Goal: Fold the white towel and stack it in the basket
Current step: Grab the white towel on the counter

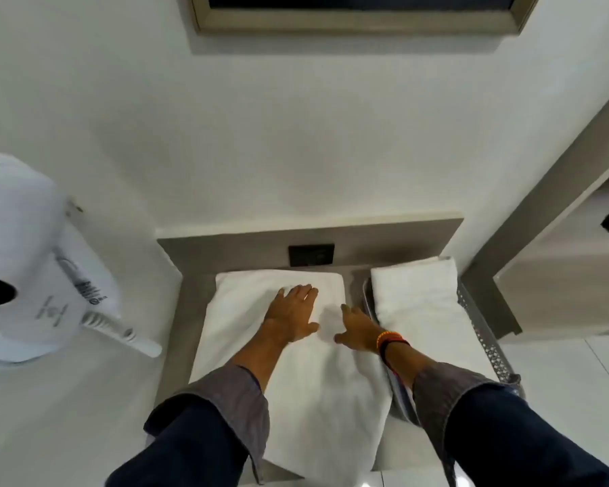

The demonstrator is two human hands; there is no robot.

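Note:
A white towel lies folded lengthwise on the grey counter in front of me. My left hand rests flat on its far half, fingers spread. My right hand lies flat on the towel's right edge, fingers apart, close to the basket. The perforated metal basket stands to the right of the towel. A folded white towel lies inside the basket.
A white hair dryer hangs at the left with a white comb beside it. A dark wall socket sits on the grey back panel. A wooden cabinet stands at the right.

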